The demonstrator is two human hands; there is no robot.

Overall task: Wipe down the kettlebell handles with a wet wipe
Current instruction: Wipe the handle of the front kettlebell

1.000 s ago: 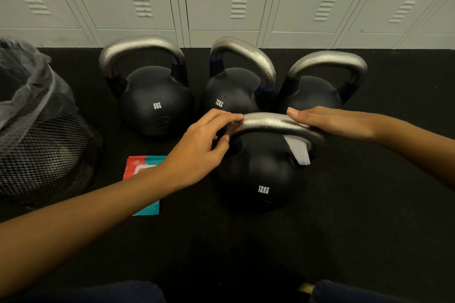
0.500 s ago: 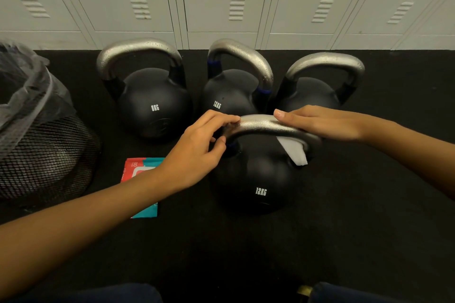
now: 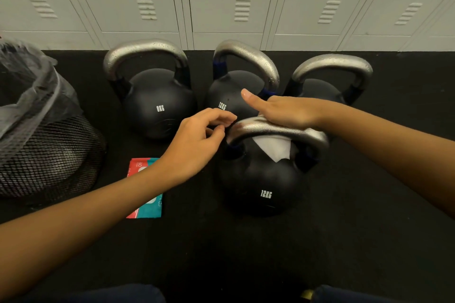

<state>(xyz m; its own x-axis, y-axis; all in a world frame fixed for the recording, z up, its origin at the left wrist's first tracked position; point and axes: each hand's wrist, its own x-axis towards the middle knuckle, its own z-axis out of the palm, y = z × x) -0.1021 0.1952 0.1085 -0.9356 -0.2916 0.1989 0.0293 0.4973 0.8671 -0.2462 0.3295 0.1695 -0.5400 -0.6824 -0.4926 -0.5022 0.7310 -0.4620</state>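
Note:
Four black kettlebells with silver handles stand on the dark floor. The nearest one, a 12KG kettlebell [image 3: 261, 179], has my right hand [image 3: 285, 112] lying over the top of its handle [image 3: 312, 136]. That hand holds a white wet wipe [image 3: 273, 149] against the handle, and a corner of the wipe hangs below the bar. My left hand [image 3: 197, 141] hovers at the handle's left end with fingers loosely curled and nothing in them. Behind stand an 8KG kettlebell [image 3: 157, 103], a second 12KG kettlebell [image 3: 234, 91] and a third kettlebell [image 3: 332, 74] at the right.
A red and teal wipe packet [image 3: 145, 206] lies on the floor under my left forearm. A black mesh bin [image 3: 46, 157] with a clear liner stands at the left. Grey lockers [image 3: 221, 0] line the back wall.
My right hand has slid left along the handle with the wipe. My left hand's fingers have come off the handle's left end and drawn back slightly.

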